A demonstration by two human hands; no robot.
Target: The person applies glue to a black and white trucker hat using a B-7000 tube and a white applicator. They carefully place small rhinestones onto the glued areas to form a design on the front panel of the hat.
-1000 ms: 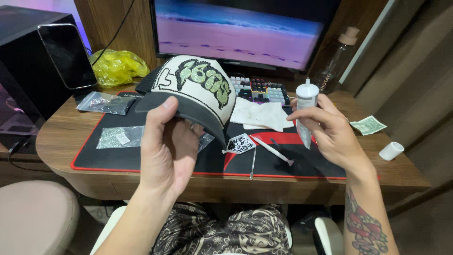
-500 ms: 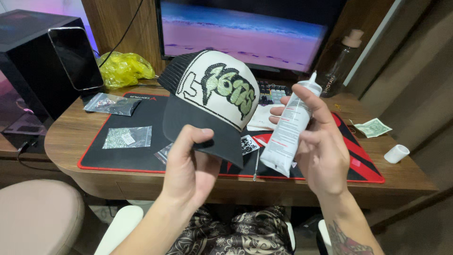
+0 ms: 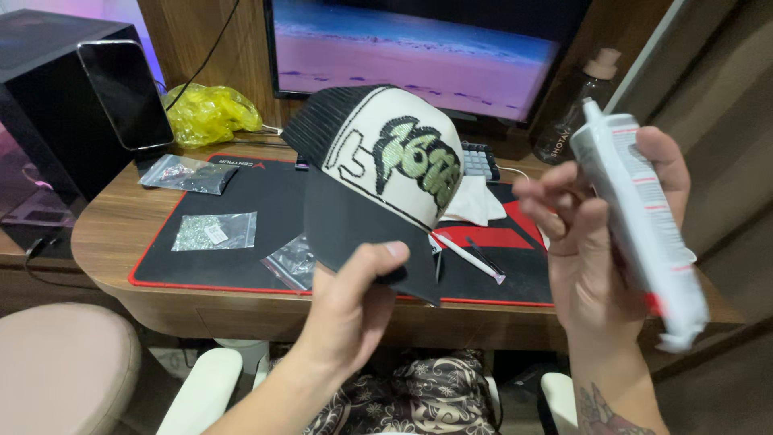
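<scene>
Speaker cabinet (image 3: 48, 105), black, stands at the far left with a dark phone (image 3: 125, 93) leaning against it; a yellow plastic bag (image 3: 209, 113) sits behind, by the wooden wall. On the tabletop (image 3: 105, 242) lies a black mat with a red edge (image 3: 241, 201), and on it three small clear packets of sparkly bits: one at the back left (image 3: 183, 173), one nearer the front (image 3: 214, 231), one half under the cap's brim (image 3: 291, 262).

The left hand (image 3: 354, 310) holds the cap (image 3: 378, 181) up over the mat, thumb on top of the black brim and fingers beneath, a closed grip on the brim's front edge. The cap has a white front panel with green stone lettering and black mesh behind. Compared with half a second ago it is tipped further to the left and the hand has slid closer to the brim's edge.

Behind the cap a monitor (image 3: 419, 56) shows a pink and blue scene, with a keyboard (image 3: 481, 161) and white tissue (image 3: 475, 201) below it. A thin white stick tool (image 3: 471, 259) lies on the mat.

The right hand (image 3: 596, 258) grips a white glue tube (image 3: 640, 217), fingers wrapped round it, nozzle pointing up. The tube has been lifted higher and further right than before, away from the cap, and looks blurred. A dark bottle (image 3: 580, 113) stands behind it.
</scene>
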